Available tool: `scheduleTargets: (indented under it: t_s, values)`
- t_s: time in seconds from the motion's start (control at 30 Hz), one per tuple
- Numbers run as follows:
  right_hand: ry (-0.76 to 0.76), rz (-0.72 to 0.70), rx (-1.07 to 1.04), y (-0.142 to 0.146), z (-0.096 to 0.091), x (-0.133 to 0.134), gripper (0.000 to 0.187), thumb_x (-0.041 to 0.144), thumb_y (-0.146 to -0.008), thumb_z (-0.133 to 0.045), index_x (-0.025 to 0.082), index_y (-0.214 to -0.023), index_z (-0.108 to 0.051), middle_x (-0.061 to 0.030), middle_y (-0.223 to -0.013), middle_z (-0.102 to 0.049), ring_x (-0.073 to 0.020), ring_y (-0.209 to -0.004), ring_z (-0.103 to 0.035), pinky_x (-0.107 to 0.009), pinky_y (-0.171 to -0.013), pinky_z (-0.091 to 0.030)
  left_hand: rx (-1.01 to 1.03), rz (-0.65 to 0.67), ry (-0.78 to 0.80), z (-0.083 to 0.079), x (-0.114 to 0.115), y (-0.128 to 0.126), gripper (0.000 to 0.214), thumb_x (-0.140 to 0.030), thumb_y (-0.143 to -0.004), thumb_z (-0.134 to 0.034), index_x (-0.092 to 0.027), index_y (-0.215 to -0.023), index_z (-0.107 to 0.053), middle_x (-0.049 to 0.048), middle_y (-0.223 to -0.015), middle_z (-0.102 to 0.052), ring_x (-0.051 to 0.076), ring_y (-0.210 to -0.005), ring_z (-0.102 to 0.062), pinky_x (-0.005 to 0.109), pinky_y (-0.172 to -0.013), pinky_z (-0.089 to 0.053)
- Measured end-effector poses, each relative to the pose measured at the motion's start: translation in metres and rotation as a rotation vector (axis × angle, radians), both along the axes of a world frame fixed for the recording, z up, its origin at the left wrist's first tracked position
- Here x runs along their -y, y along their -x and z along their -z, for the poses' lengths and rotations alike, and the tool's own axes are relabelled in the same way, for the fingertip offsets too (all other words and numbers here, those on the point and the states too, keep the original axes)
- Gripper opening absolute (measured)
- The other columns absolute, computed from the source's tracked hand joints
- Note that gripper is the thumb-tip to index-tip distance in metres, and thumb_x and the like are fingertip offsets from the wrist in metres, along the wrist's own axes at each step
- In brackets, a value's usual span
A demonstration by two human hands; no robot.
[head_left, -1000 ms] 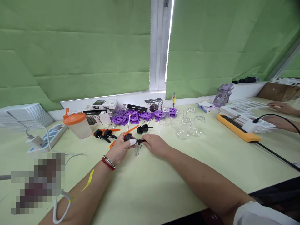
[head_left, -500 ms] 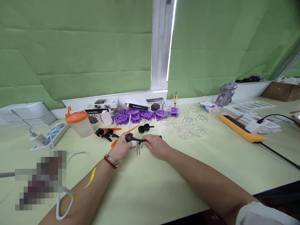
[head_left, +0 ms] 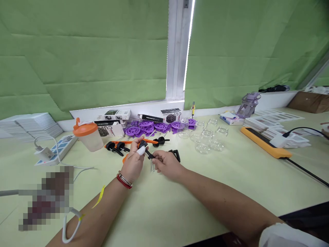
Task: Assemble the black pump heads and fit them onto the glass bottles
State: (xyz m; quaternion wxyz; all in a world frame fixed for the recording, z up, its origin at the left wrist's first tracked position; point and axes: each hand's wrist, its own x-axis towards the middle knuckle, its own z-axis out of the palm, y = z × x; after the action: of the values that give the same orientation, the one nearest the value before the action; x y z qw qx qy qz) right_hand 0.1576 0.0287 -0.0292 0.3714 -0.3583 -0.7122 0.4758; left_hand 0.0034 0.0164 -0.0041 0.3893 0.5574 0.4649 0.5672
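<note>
A pale green table point(head_left: 159, 212) spans the foreground. Toward its left stands a cup point(head_left: 91, 141) with an orange lid. Near the middle are the left hand point(head_left: 133, 164) and the right hand point(head_left: 168, 165), close together. Clear jars point(head_left: 207, 138) sit farther back on the right; purple plastic pieces point(head_left: 133, 131) lie heaped beyond the hands. A black part point(head_left: 149, 154) is between the hands, the left clasping its thicker end, the right pinching its narrow end. Thin metal rods point(head_left: 151, 167) lie just beside the right fingertips.

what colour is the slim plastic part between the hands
Black; the slim plastic part shows in the head view.
</note>
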Motion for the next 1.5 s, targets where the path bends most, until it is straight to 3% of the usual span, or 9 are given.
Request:
scheduleTargets:
  t_s: [0.1, 0.27, 0.5, 0.67, 0.87, 1.07, 1.23, 1.5]
  values:
    - [0.168, -0.004, -0.185, 0.005, 0.002, 0.000, 0.014, 0.026, -0.080, -0.058, 0.017, -0.091, -0.056, 0.0020, -0.065, -0.056, -0.0111, -0.054, -0.056, -0.025, -0.050, -0.050, -0.150, -0.048, -0.050, -0.001, 0.004, -0.001, 0.041, -0.033, -0.085, -0.045, -0.027, -0.126, -0.041, 0.0073, -0.138, -0.042, 0.022, -0.128, -0.041, 0.038, -0.105, -0.034]
    - [0.228, -0.069, -0.327, 0.001, -0.004, -0.004, 0.023, 0.033, -0.076, -0.064, 0.015, -0.088, -0.057, 0.0005, -0.068, -0.060, -0.0096, -0.050, -0.057, -0.025, -0.048, -0.050, -0.197, -0.088, -0.251, 0.008, 0.001, -0.002, 0.057, -0.024, -0.079, -0.051, -0.026, -0.130, -0.025, 0.0085, -0.152, -0.018, 0.022, -0.138, -0.024, 0.042, -0.112, -0.023]
    - [0.272, -0.123, -0.387, -0.003, -0.010, -0.003, 0.029, 0.038, -0.073, -0.068, 0.014, -0.086, -0.058, 0.0024, -0.060, -0.061, -0.0090, -0.045, -0.056, -0.024, -0.047, -0.049, -0.259, 0.046, -0.424, 0.009, 0.000, 0.004, 0.072, -0.018, -0.066, -0.062, -0.027, -0.128, -0.028, 0.0103, -0.150, -0.024, 0.026, -0.139, -0.023, 0.045, -0.112, -0.021]
    - [0.313, -0.147, -0.431, -0.003, -0.011, -0.003, 0.035, 0.041, -0.072, -0.070, 0.014, -0.089, -0.058, 0.0032, -0.054, -0.060, -0.0100, -0.045, -0.056, -0.025, -0.047, -0.049, -0.439, 0.013, -0.378, 0.002, 0.007, 0.002, 0.090, -0.022, -0.067, -0.065, -0.025, -0.143, -0.018, 0.0138, -0.152, -0.019, 0.031, -0.137, -0.025, 0.048, -0.106, -0.029]
    - [0.368, -0.151, -0.446, -0.003, -0.012, -0.002, 0.039, 0.043, -0.068, -0.073, 0.014, -0.088, -0.059, -0.0001, -0.067, -0.064, -0.0111, -0.051, -0.057, -0.025, -0.046, -0.047, -0.646, -0.050, -0.434, 0.002, 0.008, 0.003, 0.112, -0.033, -0.059, -0.077, -0.023, -0.148, -0.008, 0.0157, -0.153, -0.015, 0.035, -0.141, -0.016, 0.053, -0.112, -0.018]
    - [0.363, -0.141, -0.405, -0.006, -0.014, -0.001, 0.033, 0.040, -0.070, -0.072, 0.013, -0.086, -0.062, -0.0006, -0.066, -0.064, -0.0092, -0.055, -0.055, -0.024, -0.055, -0.044, -0.785, -0.054, -0.456, 0.009, 0.004, 0.004, 0.134, -0.041, -0.049, -0.082, -0.020, -0.148, 0.005, 0.0195, -0.154, -0.010, 0.040, -0.141, -0.011, 0.057, -0.110, -0.019]
    - [0.362, -0.168, -0.406, -0.007, -0.017, 0.000, 0.035, 0.043, -0.070, -0.072, 0.012, -0.085, -0.063, -0.0011, -0.066, -0.064, -0.0095, -0.053, -0.055, -0.025, -0.056, -0.044, -0.866, -0.100, -0.419, 0.010, 0.006, 0.001, 0.139, -0.044, -0.047, -0.082, -0.018, -0.148, 0.010, 0.0215, -0.153, -0.008, 0.042, -0.140, -0.010, 0.059, -0.109, -0.018]
    - [0.389, -0.162, -0.394, -0.007, -0.018, 0.001, 0.035, 0.043, -0.070, -0.073, 0.013, -0.083, -0.063, -0.0014, -0.067, -0.065, -0.0095, -0.054, -0.055, -0.025, -0.056, -0.044, -0.888, -0.150, -0.426, 0.009, 0.008, -0.004, 0.133, -0.046, -0.047, -0.079, -0.015, -0.148, 0.002, 0.0228, -0.149, -0.017, 0.043, -0.138, -0.016, 0.058, -0.108, -0.019]
